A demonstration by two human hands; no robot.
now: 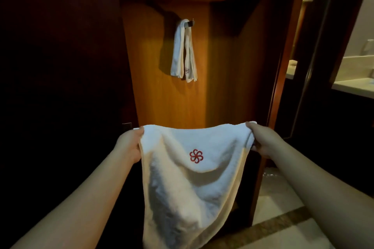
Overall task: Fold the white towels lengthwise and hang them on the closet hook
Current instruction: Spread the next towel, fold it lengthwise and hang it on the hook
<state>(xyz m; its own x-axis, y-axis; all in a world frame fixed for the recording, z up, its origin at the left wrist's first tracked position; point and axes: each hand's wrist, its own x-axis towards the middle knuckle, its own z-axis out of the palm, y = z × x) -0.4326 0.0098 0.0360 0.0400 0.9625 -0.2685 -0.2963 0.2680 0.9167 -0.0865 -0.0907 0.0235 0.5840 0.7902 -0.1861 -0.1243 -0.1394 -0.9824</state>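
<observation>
The white towel (194,178) hangs spread across the lower centre of the frame, a red emblem (196,156) facing the camera. The left hand (129,143) pinches its upper left corner; the right hand (261,139) pinches the upper right corner. The hands are well apart, and the top edge sags slightly between them. The cloth falls unfolded toward the bottom edge of the frame.

In the upper centre, a folded towel (183,50) already hangs in a narrow strip from the closet hook (190,24) on the wooden back panel (162,97). A lit counter (352,84) shows at the right edge.

Assessment: one towel appears hung; the held towel is at the start of its lengthwise fold. The next move calls for bringing the two corners together so the long edges meet, keeping them aligned. The hook looks partly occupied, so room beside the first towel may be tight.
</observation>
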